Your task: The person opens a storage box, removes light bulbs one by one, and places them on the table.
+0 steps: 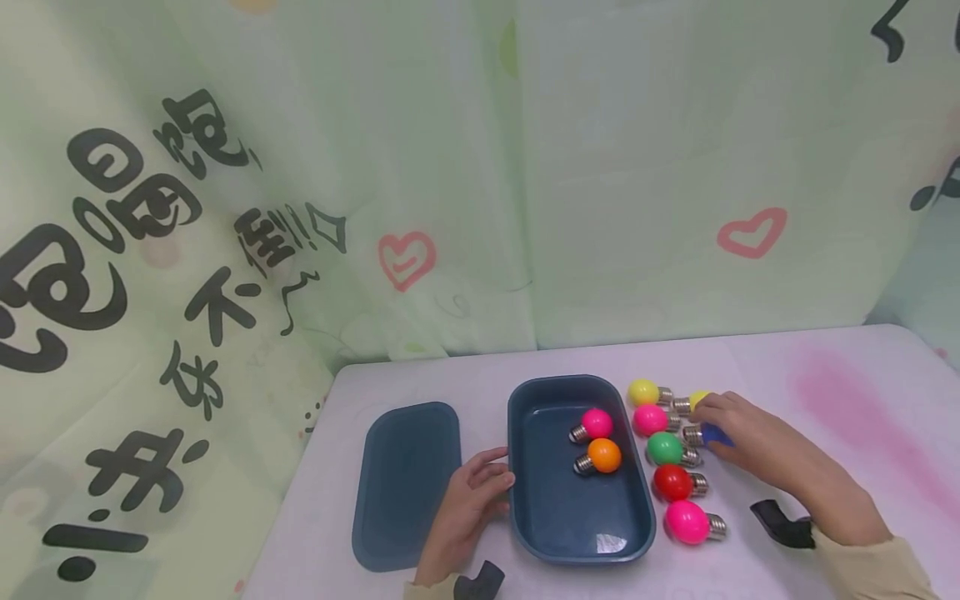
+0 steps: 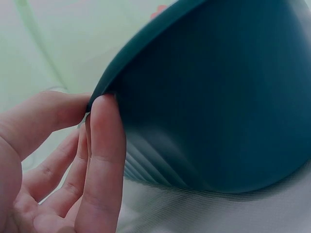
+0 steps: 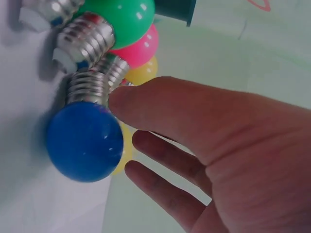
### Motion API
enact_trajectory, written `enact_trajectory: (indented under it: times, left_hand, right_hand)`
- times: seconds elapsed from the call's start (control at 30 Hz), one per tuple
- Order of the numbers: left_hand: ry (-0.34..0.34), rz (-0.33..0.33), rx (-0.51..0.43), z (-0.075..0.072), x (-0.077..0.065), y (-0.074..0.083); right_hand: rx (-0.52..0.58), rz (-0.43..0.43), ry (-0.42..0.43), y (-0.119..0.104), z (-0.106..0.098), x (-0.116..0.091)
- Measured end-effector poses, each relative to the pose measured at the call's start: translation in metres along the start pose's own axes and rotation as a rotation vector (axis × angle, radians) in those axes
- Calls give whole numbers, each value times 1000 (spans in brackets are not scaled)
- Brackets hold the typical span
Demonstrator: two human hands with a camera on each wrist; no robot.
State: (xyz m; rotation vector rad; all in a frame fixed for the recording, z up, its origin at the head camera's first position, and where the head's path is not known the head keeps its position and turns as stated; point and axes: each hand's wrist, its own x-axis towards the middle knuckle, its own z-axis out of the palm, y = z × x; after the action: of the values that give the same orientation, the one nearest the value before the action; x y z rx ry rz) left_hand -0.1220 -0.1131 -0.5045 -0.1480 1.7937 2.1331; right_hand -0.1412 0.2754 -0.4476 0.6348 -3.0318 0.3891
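A dark blue rectangular tub (image 1: 585, 525) stands on the table with a pink bulb (image 1: 597, 423) and an orange bulb (image 1: 604, 456) inside. Thumb and finger of my left hand (image 1: 472, 504) pinch its left rim, close up in the left wrist view. My right hand (image 1: 757, 437) reaches over the right-hand bulbs, fingers spread and nothing gripped. Its thumb overlaps the edge of a blue bulb (image 3: 85, 141) in the right wrist view. Its other fingertips come near a yellow bulb (image 1: 698, 400), partly hidden behind the blue one in that view.
Right of the tub runs a column of bulbs: yellow (image 1: 642, 392), pink (image 1: 649, 420), green (image 1: 664, 448), red (image 1: 672, 482) and a larger pink one (image 1: 687, 522). A flat dark blue lid (image 1: 408, 483) lies left of the tub. A printed curtain (image 1: 637, 167) hangs behind the table.
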Motion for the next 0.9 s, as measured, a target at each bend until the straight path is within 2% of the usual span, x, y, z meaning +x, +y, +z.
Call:
enact_trajectory:
  times: [0.5, 0.9]
  left_hand:
    - [11, -13, 9, 0, -1, 1]
    - [8, -7, 9, 1, -2, 3]
  right_hand:
    - [96, -37, 32, -49, -12, 9]
    - [57, -165, 107, -73, -7, 19]
